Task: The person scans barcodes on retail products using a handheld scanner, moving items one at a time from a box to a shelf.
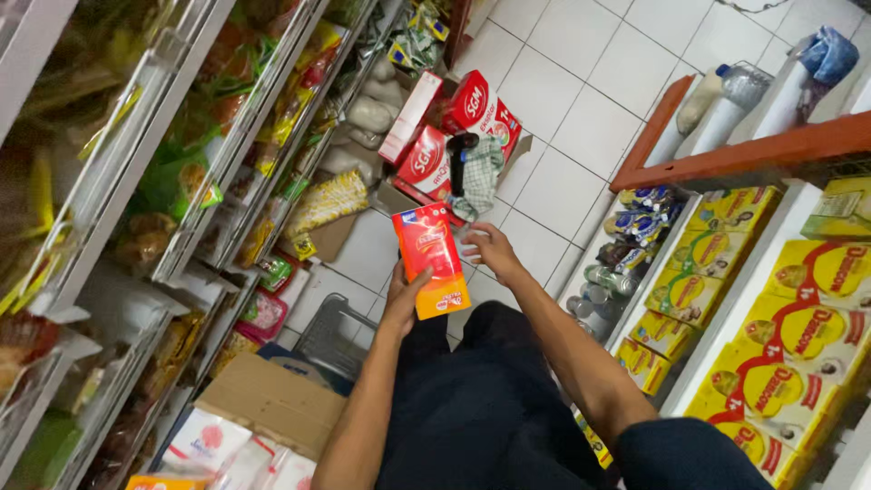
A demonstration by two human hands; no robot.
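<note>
White-tiled shop aisle floor (581,118), shelves on both sides. Left hand (406,299) grips red-and-orange carton (432,260) from below, fingers wrapped on its lower edge, carton upright above the dark lap. Right hand (488,249) just right of the carton, fingers loosely spread, holding nothing, not touching it. Beyond the carton: open cardboard box (426,168) with red cartons and a checked cloth (479,177). Yellow boxes (798,327) shelved far right of the carton.

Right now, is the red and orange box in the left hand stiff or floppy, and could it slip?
The red and orange box probably stays stiff: its edges look straight. It seems light, since the left hand holds only its lower end. Its glossy face could slip; the right hand is beside it.
</note>
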